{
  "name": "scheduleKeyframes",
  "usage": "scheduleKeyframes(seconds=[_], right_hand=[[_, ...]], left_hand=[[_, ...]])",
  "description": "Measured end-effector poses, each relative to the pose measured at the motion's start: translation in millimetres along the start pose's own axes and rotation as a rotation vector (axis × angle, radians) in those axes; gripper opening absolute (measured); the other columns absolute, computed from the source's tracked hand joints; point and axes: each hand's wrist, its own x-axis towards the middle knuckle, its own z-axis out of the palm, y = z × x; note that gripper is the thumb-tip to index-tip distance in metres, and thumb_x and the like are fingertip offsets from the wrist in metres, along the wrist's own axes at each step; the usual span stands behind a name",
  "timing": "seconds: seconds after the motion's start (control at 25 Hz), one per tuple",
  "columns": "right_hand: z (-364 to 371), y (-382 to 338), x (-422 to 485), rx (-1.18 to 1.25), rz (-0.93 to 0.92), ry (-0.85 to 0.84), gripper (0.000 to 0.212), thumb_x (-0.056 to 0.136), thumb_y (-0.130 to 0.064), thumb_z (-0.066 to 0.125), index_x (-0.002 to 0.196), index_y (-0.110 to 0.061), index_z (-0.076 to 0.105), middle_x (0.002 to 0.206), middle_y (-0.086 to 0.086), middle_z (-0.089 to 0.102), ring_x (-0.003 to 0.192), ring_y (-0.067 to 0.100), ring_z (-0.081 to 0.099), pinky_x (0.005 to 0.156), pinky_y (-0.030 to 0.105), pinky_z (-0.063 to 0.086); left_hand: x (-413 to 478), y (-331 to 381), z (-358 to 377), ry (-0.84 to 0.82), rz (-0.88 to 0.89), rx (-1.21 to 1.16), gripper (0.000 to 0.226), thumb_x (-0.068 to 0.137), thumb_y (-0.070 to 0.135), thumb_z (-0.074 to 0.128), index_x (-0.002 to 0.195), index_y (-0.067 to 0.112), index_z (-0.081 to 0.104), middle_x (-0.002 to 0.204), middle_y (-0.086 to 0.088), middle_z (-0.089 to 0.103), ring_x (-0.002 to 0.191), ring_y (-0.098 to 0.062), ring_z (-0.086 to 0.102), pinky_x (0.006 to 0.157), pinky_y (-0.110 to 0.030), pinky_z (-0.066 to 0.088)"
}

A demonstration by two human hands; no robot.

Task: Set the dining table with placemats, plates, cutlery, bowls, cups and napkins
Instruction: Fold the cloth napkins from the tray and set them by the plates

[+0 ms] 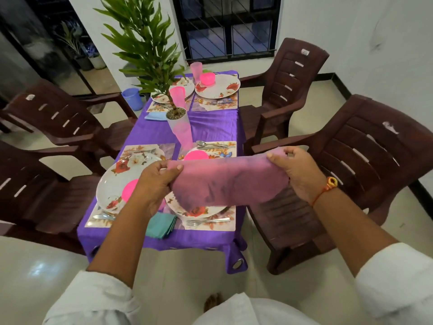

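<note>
I hold a pink napkin [228, 181] stretched in the air over the near right place setting. My left hand [155, 181] grips its left end and my right hand [295, 174] grips its right end. Under it lies a floral plate [199, 211] on a floral placemat [225, 225], with a fork [207, 221] at the near edge. The near left plate [110, 184] carries a pink bowl [130, 188]. A folded teal napkin [161, 225] lies between the two near settings. A blue napkin [154, 116] lies at the far left setting.
The purple-clothed table [210, 127] has a potted plant [178, 118] in the middle, pink cups [177, 97] and two far plates [218, 86]. Brown plastic chairs [351, 165] stand on both sides. A blue jug [132, 98] sits on the floor at the far left.
</note>
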Motion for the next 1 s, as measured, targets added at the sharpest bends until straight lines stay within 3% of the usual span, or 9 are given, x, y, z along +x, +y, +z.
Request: scheduleKeyframes(seconds=[0.16, 0.32, 0.44, 0.64, 0.76, 0.84, 1.0], right_hand=[[16, -38, 15, -0.050, -0.017, 0.002, 0.029, 0.090, -0.027, 0.075, 0.115, -0.013, 0.069, 0.111, 0.009, 0.070, 0.104, 0.025, 0.067, 0.083, 0.042, 0.060], [23, -67, 25, 0.088, 0.092, -0.059, 0.018, 0.091, -0.016, 0.073, 0.105, -0.005, 0.074, 0.110, 0.013, 0.074, 0.110, 0.026, 0.068, 0.096, 0.038, 0.057], [27, -77, 32, 0.042, 0.055, -0.047, 0.012, 0.090, -0.013, 0.074, 0.100, -0.007, 0.075, 0.108, 0.012, 0.074, 0.108, 0.025, 0.068, 0.086, 0.033, 0.058], [30, -85, 41, -0.273, -0.132, 0.075, 0.010, 0.093, -0.024, 0.072, 0.097, -0.017, 0.077, 0.098, 0.003, 0.072, 0.095, 0.024, 0.069, 0.080, 0.040, 0.063], [31, -90, 47, -0.321, -0.210, 0.126, 0.015, 0.090, -0.032, 0.074, 0.097, -0.019, 0.077, 0.097, -0.004, 0.068, 0.096, 0.020, 0.067, 0.078, 0.046, 0.063], [30, -92, 49, -0.312, -0.275, 0.153, 0.019, 0.090, -0.036, 0.074, 0.097, -0.019, 0.076, 0.098, -0.008, 0.065, 0.098, 0.018, 0.064, 0.075, 0.043, 0.063], [27, -93, 47, -0.267, -0.390, 0.111, 0.024, 0.099, -0.038, 0.061, 0.099, -0.016, 0.070, 0.102, -0.010, 0.061, 0.100, 0.011, 0.058, 0.077, 0.029, 0.053]], left_hand=[[42, 17, -18, 0.107, 0.069, 0.054, 0.045, 0.084, 0.026, 0.081, 0.121, 0.011, 0.061, 0.115, -0.012, 0.069, 0.099, -0.025, 0.070, 0.075, -0.041, 0.061], [68, 38, -29, 0.146, 0.137, 0.076, 0.037, 0.082, 0.025, 0.083, 0.113, 0.017, 0.063, 0.102, -0.009, 0.071, 0.086, -0.020, 0.068, 0.066, -0.035, 0.058], [81, 47, -36, 0.083, 0.199, 0.145, 0.022, 0.086, 0.018, 0.079, 0.105, 0.012, 0.071, 0.088, -0.006, 0.073, 0.077, -0.018, 0.065, 0.057, -0.025, 0.053], [93, 61, -40, 0.034, 0.200, 0.152, 0.014, 0.086, 0.013, 0.078, 0.099, 0.012, 0.074, 0.097, -0.011, 0.076, 0.091, -0.022, 0.071, 0.078, -0.034, 0.057], [101, 67, -41, 0.002, 0.243, 0.165, 0.007, 0.087, 0.014, 0.077, 0.094, 0.015, 0.076, 0.099, -0.011, 0.075, 0.098, -0.027, 0.069, 0.087, -0.039, 0.059], [102, 71, -38, 0.019, 0.285, 0.225, 0.005, 0.093, 0.020, 0.071, 0.092, 0.018, 0.076, 0.099, -0.010, 0.073, 0.095, -0.025, 0.066, 0.092, -0.042, 0.057], [97, 75, -28, -0.012, 0.294, 0.232, 0.027, 0.103, 0.039, 0.052, 0.100, 0.017, 0.068, 0.104, -0.004, 0.070, 0.100, -0.017, 0.063, 0.094, -0.036, 0.050]])
